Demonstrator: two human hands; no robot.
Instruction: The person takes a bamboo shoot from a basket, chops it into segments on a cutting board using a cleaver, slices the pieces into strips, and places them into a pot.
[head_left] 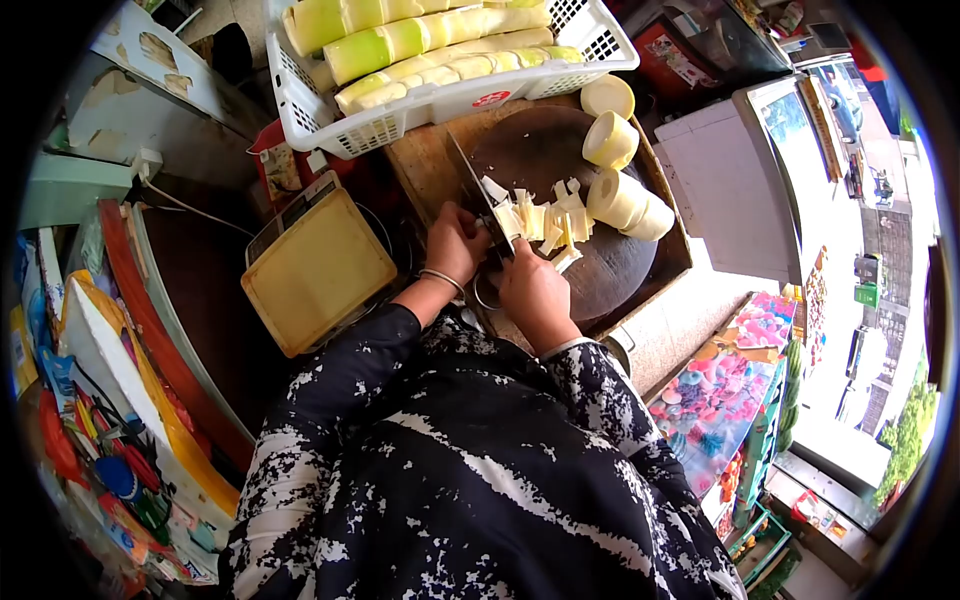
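A round dark chopping board (615, 270) carries a loose heap of pale cut bamboo shoot pieces (545, 222). Across the board's left side a cleaver (468, 178) points away from me, its blade on edge beside the heap. My right hand (535, 290) is closed at the near end of the cleaver, around its handle, which the fingers mostly hide. Just left of the blade, my left hand (457, 243) has its fingers bent and pressed together; what they hold is hidden. Thick bamboo shoot chunks (612, 140) stand along the board's right edge.
A white plastic basket (370, 132) of long peeled bamboo shoots (430, 45) stands beyond the board. To the left lies a weighing scale (320, 265) with a yellowed tray. A wooden tray edge (672, 205) borders the board; a flowered cloth (720, 385) covers a surface at right.
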